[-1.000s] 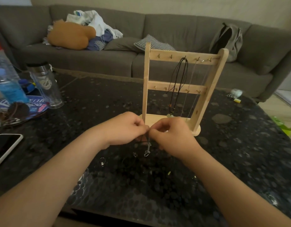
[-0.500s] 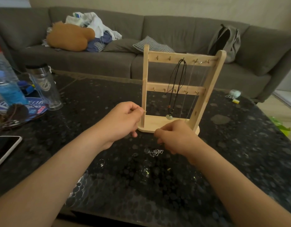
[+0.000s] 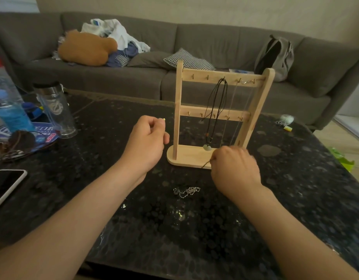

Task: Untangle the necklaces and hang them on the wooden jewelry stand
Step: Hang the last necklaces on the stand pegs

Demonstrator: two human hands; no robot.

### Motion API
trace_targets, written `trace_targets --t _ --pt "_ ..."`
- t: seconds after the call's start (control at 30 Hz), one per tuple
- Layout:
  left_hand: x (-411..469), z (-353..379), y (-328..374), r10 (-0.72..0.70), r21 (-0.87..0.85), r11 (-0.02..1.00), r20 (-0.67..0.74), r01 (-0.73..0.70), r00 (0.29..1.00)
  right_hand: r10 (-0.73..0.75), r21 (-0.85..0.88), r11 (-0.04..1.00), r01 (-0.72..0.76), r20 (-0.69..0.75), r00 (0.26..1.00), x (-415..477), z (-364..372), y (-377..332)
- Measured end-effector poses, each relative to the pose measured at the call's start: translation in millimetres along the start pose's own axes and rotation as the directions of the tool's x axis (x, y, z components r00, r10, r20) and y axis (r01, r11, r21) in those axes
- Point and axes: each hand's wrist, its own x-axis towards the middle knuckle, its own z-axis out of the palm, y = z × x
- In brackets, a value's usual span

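The left hand (image 3: pixel 148 138) holds a small yellowish bit (image 3: pixel 164 119) in a pinched grip, left of the wooden jewelry stand (image 3: pixel 194 112). The right hand (image 3: pixel 235 168) pinches a thin cord (image 3: pixel 206 165) in its grip by the stand's near base. A silver chain (image 3: pixel 186 191) lies bunched on the counter (image 3: pixel 295 188) between the wrists.

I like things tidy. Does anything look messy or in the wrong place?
Yes. A silver chain lies crumpled on the dark table in front of the wooden stand, not hung on its hooks like the other necklaces. Clothes are heaped on the sofa too.
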Motion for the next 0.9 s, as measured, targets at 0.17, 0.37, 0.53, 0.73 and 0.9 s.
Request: trace_targets --t 0.17,0.37,0.53,0.73,0.9 --pt "-3 1 6 -0.023 -0.109 0.994 0.025 0.025 0.999 0.095 0.705 0.700 -0.119 0.073 0.993 5 -2 1" --pt "-10 7 8 -0.052 -0.196 0.976 0.218 0.096 0.975 -0.055 0.953 0.262 0.152 -0.142 0.988 -6 -16 -10" --pt "-14 10 7 -0.220 -0.347 0.845 0.465 0.406 0.857 -0.129 0.979 0.160 0.124 -0.104 0.986 -10 -19 -14" --pt "-8 8 8 -0.208 -0.478 0.749 0.490 0.460 0.847 -0.193 0.969 0.243 0.040 0.008 0.981 -19 -25 -17" --pt "-7 6 8 -0.132 -0.480 0.778 0.508 0.407 0.851 -0.142 0.960 0.220 -0.175 0.209 0.967 -20 -23 -19"
